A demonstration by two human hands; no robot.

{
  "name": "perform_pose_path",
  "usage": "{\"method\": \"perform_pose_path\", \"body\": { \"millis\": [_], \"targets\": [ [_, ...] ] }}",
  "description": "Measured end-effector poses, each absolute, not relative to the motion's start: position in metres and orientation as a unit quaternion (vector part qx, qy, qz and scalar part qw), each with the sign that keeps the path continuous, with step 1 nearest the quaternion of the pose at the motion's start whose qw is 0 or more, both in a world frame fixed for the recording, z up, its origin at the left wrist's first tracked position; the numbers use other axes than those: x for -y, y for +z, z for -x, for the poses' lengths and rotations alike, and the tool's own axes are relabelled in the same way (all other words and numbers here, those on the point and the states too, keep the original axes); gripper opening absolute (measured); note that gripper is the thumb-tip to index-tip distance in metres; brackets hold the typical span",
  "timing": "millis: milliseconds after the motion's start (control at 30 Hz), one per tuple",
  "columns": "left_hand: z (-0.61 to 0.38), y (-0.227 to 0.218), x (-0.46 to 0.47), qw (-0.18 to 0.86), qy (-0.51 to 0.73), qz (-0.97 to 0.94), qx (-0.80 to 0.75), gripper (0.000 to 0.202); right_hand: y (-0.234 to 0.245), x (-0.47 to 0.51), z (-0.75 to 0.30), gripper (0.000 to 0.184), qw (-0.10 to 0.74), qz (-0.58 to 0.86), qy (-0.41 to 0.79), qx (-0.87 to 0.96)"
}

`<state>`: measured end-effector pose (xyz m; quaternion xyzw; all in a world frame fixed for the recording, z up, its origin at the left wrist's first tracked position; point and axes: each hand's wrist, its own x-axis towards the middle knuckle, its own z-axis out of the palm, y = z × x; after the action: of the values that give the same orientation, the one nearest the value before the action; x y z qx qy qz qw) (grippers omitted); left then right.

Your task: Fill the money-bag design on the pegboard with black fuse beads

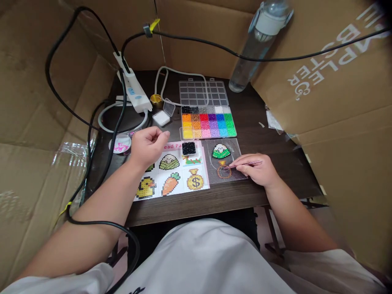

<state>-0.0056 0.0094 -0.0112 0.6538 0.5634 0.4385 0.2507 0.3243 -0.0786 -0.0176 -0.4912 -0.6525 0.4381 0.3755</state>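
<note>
My right hand (259, 169) pinches thin metal tweezers (241, 165), their tip over a small orange-brown bead shape on the clear pegboard (237, 155). A finished green and white bead figure (220, 151) sits higher on the same board. My left hand (148, 145) rests curled in a loose fist on the pattern sheet (171, 179), which shows a duck, a carrot and a money bag. What the fist holds, if anything, is hidden. A small pile of black beads (189, 148) lies on the sheet beside it.
An open bead organiser (208, 121) with many colours stands behind the sheet, its clear lid (203, 93) folded back. A power strip (134, 90), cables, a small white box (161, 118) and a water bottle (257, 45) crowd the back. Cardboard walls enclose the small dark table (275, 139).
</note>
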Motion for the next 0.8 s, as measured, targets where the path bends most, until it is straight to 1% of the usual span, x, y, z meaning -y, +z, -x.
{"method": "perform_pose_path", "body": {
  "millis": [200,400,800],
  "targets": [
    [0.0052,-0.0105,-0.0092,0.248,0.44,-0.655,-0.563,0.032,-0.0176,0.0791,-0.3236,0.011,0.372,0.499,0.442,0.646],
    [0.0062,-0.0117,-0.0096,0.251,0.437,-0.656,-0.562,0.031,-0.0221,0.08,-0.3249,0.011,0.385,0.496,0.465,0.624],
    [0.0071,-0.016,-0.011,0.248,0.443,-0.658,-0.556,0.034,-0.0223,0.0815,-0.3257,0.01,0.381,0.496,0.456,0.633]
  ]
}}
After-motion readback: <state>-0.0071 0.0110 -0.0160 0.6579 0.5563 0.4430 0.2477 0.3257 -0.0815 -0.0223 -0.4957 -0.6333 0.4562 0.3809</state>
